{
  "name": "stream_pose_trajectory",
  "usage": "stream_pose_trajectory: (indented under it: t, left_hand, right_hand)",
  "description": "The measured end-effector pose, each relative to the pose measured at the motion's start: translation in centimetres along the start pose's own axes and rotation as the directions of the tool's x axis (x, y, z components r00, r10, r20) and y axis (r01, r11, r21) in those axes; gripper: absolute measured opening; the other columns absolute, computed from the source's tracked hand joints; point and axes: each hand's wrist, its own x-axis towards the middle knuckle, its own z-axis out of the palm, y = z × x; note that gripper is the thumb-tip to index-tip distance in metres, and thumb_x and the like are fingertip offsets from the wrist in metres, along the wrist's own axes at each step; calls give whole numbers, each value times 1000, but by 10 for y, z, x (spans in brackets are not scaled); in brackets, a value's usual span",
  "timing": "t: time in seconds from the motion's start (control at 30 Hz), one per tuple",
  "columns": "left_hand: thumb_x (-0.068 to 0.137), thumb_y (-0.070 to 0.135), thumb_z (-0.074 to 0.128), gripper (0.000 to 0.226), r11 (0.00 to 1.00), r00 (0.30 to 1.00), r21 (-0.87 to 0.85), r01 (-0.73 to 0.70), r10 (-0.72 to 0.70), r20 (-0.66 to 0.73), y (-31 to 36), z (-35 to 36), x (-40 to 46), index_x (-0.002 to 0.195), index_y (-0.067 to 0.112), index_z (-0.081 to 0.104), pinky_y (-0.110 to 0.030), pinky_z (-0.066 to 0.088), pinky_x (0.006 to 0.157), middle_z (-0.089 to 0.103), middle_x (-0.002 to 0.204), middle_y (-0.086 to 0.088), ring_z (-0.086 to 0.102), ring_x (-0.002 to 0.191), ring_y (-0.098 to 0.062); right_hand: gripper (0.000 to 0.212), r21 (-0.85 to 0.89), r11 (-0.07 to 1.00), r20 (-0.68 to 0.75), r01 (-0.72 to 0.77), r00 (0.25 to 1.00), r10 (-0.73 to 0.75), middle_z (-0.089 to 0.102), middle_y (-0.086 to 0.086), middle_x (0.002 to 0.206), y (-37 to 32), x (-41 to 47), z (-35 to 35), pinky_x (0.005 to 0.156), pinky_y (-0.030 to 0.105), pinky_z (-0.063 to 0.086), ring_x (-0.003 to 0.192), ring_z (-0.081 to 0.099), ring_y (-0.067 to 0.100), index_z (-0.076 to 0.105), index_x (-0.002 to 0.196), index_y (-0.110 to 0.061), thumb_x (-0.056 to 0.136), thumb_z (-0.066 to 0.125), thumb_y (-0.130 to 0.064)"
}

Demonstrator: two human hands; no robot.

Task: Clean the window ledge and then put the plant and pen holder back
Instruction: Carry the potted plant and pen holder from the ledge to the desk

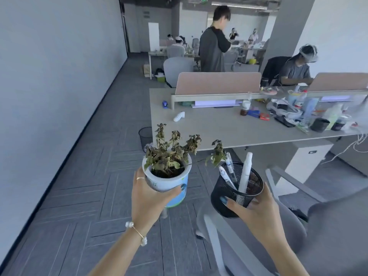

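My left hand (148, 198) grips a white and blue pot with a wilted plant (171, 160), held upright above the carpet. My right hand (256, 208) holds a black mesh pen holder (229, 190) from below, tilted slightly to the right. Several pens and a white rolled item stick out of the holder. One drooping plant stem reaches over toward the pens. No window ledge is in view.
A long grey desk (199, 128) with pink dividers and much clutter at its right end stands ahead. A grey office chair (278, 246) is at the lower right, a black mesh bin (145, 136) beside the desk. A standing person (213, 46) and seated people are beyond. White wall on the left.
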Motion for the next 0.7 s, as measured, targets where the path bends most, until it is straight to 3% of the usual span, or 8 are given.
stream_pose_trajectory:
  t: [0.2,0.4,0.6,0.7]
  left_hand:
    - [42,42,90,89,1000,1000,22,-1,1,5,-56,-11,135,122,27,53,-44,55,88,62,119,1,62,110,-14]
    - [43,42,88,88,999,999,32,-14,13,35,-92,2,254,122,27,53,-33,55,88,60,121,2,61,107,-8]
    - [42,42,86,92,1000,998,8,-3,2,58,-138,30,357,125,26,51,-33,55,90,59,123,1,61,109,-8]
    - [42,42,87,91,1000,997,3,-1,0,73,-163,45,406,124,25,51,-32,54,89,61,121,1,61,108,-10]
  right_hand:
    - [64,21,999,-23,-36,999,36,65,-23,93,-6,105,91,65,11,42,80,58,-19,53,108,-30,55,88,-26]
    - [59,28,997,-43,-77,996,79,65,-23,93,-8,201,160,66,13,43,81,58,-17,50,101,-38,56,88,-27]
    - [62,23,994,-65,-105,992,107,60,-28,87,7,302,219,57,3,43,78,54,-24,48,106,-36,58,87,-26]
    - [63,19,993,-75,-116,990,117,61,-28,89,20,352,244,61,8,46,78,59,-18,47,106,-35,58,86,-26]
